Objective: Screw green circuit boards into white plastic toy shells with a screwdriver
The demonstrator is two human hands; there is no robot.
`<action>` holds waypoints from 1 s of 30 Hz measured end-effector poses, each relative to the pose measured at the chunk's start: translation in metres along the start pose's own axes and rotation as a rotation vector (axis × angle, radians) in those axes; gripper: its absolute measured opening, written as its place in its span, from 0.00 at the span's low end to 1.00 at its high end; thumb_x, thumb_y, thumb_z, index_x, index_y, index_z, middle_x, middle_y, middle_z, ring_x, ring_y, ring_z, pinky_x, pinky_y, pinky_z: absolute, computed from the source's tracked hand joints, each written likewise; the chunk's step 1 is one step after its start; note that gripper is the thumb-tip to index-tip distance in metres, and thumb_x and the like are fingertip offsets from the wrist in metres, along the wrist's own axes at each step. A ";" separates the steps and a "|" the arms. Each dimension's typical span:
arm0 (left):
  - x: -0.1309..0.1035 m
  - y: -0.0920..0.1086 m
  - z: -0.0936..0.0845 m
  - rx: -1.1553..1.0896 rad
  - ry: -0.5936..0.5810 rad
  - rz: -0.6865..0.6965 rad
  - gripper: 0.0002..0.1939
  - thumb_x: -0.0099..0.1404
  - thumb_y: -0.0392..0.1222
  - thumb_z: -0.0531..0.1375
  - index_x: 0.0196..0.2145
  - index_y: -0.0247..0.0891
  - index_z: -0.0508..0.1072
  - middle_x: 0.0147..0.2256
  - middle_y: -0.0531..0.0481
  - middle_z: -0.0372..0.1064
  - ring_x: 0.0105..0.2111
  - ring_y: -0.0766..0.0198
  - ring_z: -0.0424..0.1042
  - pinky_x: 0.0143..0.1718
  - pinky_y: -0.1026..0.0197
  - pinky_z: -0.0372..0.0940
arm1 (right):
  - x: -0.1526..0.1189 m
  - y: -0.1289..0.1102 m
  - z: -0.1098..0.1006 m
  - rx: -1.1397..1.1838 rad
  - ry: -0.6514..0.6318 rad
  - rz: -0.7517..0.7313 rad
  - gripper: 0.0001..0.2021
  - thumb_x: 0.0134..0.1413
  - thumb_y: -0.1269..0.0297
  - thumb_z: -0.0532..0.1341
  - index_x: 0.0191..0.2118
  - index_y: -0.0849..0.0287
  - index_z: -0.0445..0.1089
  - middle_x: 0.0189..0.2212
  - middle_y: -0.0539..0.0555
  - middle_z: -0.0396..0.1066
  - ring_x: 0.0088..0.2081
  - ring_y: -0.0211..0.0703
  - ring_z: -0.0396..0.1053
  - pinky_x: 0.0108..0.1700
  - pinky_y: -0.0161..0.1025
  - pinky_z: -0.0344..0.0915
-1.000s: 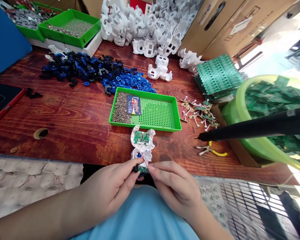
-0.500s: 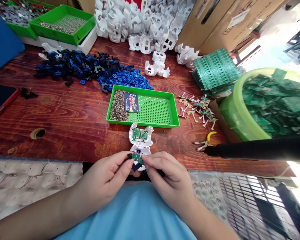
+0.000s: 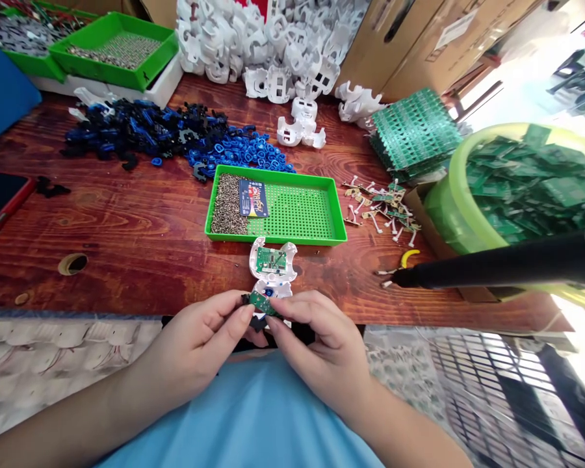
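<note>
Left hand (image 3: 199, 341) and right hand (image 3: 322, 341) pinch 1 green board (image 3: 260, 301) in closed fingers, unmounted; at 12 o'clock, 1 circuit board (image 3: 272, 261) already sits in an open white shell (image 3: 272, 278).

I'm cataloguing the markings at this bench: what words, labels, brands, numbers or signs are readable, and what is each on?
None reads with certainty.
Card in the front green tray: stylised lettering, too blurred to quote.
Cardboard box: white label and faint print, too small and blurred.
Rear green tray: one dark mark, unclear.
Black rod-shaped tool: pale patch, nothing legible.
</note>
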State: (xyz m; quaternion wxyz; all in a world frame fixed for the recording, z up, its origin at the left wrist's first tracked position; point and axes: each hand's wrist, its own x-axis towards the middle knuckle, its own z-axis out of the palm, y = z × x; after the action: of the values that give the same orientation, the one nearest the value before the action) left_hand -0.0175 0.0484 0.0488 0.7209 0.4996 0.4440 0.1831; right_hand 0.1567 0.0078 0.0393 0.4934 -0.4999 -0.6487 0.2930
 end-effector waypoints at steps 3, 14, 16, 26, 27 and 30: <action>0.000 -0.002 0.001 -0.016 0.016 -0.012 0.12 0.67 0.48 0.53 0.39 0.40 0.72 0.31 0.54 0.74 0.34 0.68 0.73 0.38 0.70 0.70 | 0.000 -0.001 0.001 -0.045 0.007 -0.001 0.11 0.52 0.76 0.61 0.41 0.57 0.72 0.31 0.53 0.72 0.33 0.35 0.71 0.36 0.31 0.71; 0.001 -0.005 0.005 -0.116 0.058 -0.046 0.13 0.66 0.48 0.55 0.43 0.39 0.71 0.35 0.51 0.75 0.35 0.66 0.73 0.39 0.67 0.71 | -0.002 0.001 0.000 -0.148 -0.013 -0.006 0.11 0.53 0.74 0.60 0.42 0.56 0.71 0.30 0.51 0.74 0.32 0.35 0.71 0.34 0.31 0.71; 0.001 -0.006 0.005 -0.112 0.063 -0.045 0.13 0.66 0.49 0.55 0.43 0.39 0.71 0.35 0.52 0.75 0.35 0.67 0.73 0.39 0.68 0.71 | -0.002 0.001 0.000 -0.148 -0.007 -0.012 0.11 0.53 0.74 0.60 0.42 0.56 0.71 0.29 0.51 0.73 0.32 0.35 0.71 0.34 0.31 0.71; -0.006 -0.011 0.007 0.006 0.046 0.023 0.15 0.67 0.50 0.53 0.45 0.42 0.71 0.38 0.52 0.75 0.37 0.67 0.72 0.42 0.69 0.69 | -0.004 -0.001 -0.003 -0.048 -0.004 0.058 0.10 0.51 0.75 0.61 0.40 0.58 0.73 0.28 0.51 0.73 0.31 0.33 0.71 0.33 0.28 0.69; -0.006 -0.012 0.007 0.049 0.042 0.052 0.15 0.67 0.49 0.52 0.46 0.42 0.70 0.38 0.52 0.75 0.38 0.67 0.72 0.42 0.69 0.69 | -0.003 -0.001 -0.003 -0.034 -0.007 0.066 0.10 0.51 0.75 0.61 0.40 0.58 0.73 0.29 0.51 0.73 0.31 0.33 0.71 0.33 0.28 0.70; -0.005 -0.013 0.005 0.146 0.042 0.115 0.14 0.69 0.46 0.51 0.47 0.43 0.69 0.39 0.52 0.74 0.38 0.67 0.73 0.42 0.70 0.68 | -0.002 0.000 -0.003 -0.016 -0.006 0.069 0.11 0.51 0.75 0.62 0.40 0.57 0.74 0.29 0.51 0.74 0.31 0.34 0.71 0.33 0.28 0.70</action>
State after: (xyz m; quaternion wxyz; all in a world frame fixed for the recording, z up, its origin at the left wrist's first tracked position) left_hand -0.0184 0.0362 0.0404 0.6616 0.5713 0.4418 0.2017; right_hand 0.1594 0.0051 0.0399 0.4769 -0.5251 -0.6349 0.3062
